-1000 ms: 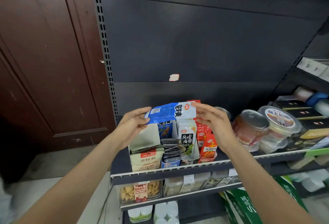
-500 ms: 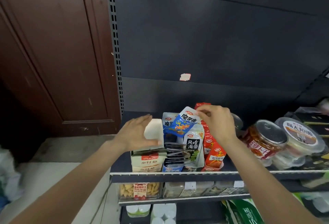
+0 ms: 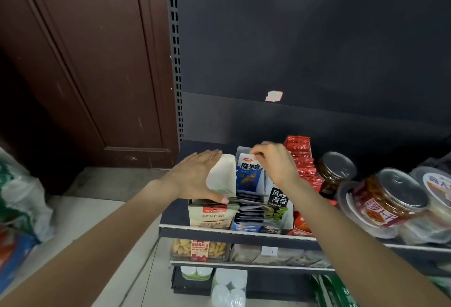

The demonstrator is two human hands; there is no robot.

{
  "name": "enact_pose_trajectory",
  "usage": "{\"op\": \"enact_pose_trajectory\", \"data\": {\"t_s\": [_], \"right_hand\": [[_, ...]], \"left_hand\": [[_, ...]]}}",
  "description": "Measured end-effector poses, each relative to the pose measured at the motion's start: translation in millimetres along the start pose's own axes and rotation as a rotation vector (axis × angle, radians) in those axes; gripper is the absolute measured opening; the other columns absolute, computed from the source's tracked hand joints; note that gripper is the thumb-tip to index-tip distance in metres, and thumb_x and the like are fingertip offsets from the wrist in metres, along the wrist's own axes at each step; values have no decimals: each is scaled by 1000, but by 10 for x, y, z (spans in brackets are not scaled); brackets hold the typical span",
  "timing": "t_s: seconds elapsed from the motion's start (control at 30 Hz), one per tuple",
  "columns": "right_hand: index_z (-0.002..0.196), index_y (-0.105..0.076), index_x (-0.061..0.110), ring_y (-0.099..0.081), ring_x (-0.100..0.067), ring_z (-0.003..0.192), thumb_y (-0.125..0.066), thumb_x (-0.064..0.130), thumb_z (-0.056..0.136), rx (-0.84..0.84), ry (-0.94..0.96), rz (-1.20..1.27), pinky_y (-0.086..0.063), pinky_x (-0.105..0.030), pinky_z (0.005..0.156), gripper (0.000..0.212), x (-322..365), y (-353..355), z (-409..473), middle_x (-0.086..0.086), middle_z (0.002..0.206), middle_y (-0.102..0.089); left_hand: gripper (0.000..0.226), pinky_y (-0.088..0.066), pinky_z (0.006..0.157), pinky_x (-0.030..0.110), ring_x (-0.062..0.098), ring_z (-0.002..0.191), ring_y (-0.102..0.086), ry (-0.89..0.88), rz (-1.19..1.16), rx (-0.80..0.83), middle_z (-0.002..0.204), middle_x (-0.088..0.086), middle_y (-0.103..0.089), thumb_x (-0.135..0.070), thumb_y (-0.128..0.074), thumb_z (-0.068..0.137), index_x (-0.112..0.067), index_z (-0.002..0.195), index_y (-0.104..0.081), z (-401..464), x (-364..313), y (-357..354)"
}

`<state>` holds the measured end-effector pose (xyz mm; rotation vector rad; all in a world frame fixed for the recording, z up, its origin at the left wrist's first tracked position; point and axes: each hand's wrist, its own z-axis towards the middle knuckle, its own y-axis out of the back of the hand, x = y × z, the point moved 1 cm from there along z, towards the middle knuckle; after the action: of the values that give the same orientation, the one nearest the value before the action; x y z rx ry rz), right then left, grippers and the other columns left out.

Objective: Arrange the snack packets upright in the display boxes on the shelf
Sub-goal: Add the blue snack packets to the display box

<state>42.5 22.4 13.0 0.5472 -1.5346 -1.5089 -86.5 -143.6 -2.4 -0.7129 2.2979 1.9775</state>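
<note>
My right hand pinches the top edge of the blue-and-white foil snack packet, fingers curled on it. The packet stands upright in the blue cardboard display box on the dark metal shelf, long axis vertical, printed face toward me, top seam up, at the back of a row of dark packets leaning flat-ish in front. Half a second ago it was tilted, higher above the box; a second ago I held it lying horizontal in both hands. Now it's down in the box.

My left hand is flat, fingers straight, pressing the raised white flap of the beige cardboard display box just left of the blue one; thumb rests on its packets. Earlier it gripped the packet's left end.

Green-black seaweed packet box sits just right, then red packets, and lidded clear plastic jars further right.
</note>
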Motion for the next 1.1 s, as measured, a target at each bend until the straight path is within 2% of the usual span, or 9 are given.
{"op": "enact_pose_trajectory", "data": {"t_s": [0.23, 0.3, 0.4, 0.47, 0.53, 0.63, 0.73, 0.87, 1.1], "right_hand": [[117, -65, 20, -49, -17, 113, -52, 12, 94, -5, 18, -157, -46, -27, 73, 28, -54, -166, 99, -1, 117, -57], [118, -64, 19, -46, -16, 114, -53, 13, 93, -41, 27, -119, -44, -25, 75, 28, -53, -135, 76, 0, 117, -57], [113, -68, 14, -52, -18, 105, -60, 10, 89, -96, 31, 82, -45, -27, 82, 25, -39, -69, -54, -5, 111, -61], [108, -70, 12, -57, -13, 93, -64, 11, 87, -23, 31, 236, -47, -26, 83, 22, -20, -16, -198, -5, 106, -66], [105, -71, 15, -61, -10, 89, -67, 17, 86, 132, 24, 296, -49, -25, 84, 20, -4, 18, -353, -2, 102, -69], [107, -71, 19, -61, -9, 91, -68, 21, 84, 270, 3, 244, -49, -24, 83, 23, -23, 21, -507, -1, 103, -69], [111, -69, 21, -62, -14, 97, -66, 20, 86, 302, 2, 151, -51, -32, 89, 25, -8, 20, -559, -2, 109, -68], [117, -65, 26, -62, -21, 100, -55, 21, 93, 250, 70, -105, -51, -38, 84, 27, 89, -1, -592, -2, 113, -68], [103, -71, 18, -62, -15, 88, -56, 10, 91, 14, -80, 68, -53, -33, 78, 22, 69, 111, -694, 0, 102, -69]], "left_hand": [[116, 6, 115, 27, 11, 145, 1, 3, -16, -16, 159, -7, 1, -72, -62, 68, -23, 151, 3, -20, -1, -26], [114, 2, 116, 28, 11, 145, -1, 1, -15, -27, 159, -7, -1, -71, -62, 69, -23, 151, 1, -31, -18, -5], [109, -5, 116, 29, 11, 145, -7, 15, -7, -97, 159, -8, -6, -72, -60, 70, -24, 151, -5, -58, -62, 6], [108, -7, 116, 30, 12, 145, -7, 17, 0, -129, 159, -8, -6, -73, -58, 70, -23, 151, -7, -80, -100, -11], [110, -7, 116, 32, 13, 145, -6, 23, -4, -125, 159, -7, -4, -75, -58, 69, -23, 151, -8, -94, -116, -44], [113, -7, 117, 34, 13, 146, -2, 30, -7, -101, 159, -7, -1, -76, -58, 68, -22, 151, -5, -91, -101, -67], [116, -7, 117, 35, 14, 146, -1, 37, -10, -73, 159, -7, 1, -77, -58, 66, -21, 152, -3, -72, -94, -58], [112, -11, 119, 38, 14, 146, -3, 56, -27, -68, 159, -6, -1, -76, -56, 68, -21, 151, -4, -76, -99, -76], [85, -17, 115, 38, 17, 145, -13, 119, -152, -114, 158, -5, -13, -66, -46, 84, -21, 151, -17, -63, -164, -38]]}}
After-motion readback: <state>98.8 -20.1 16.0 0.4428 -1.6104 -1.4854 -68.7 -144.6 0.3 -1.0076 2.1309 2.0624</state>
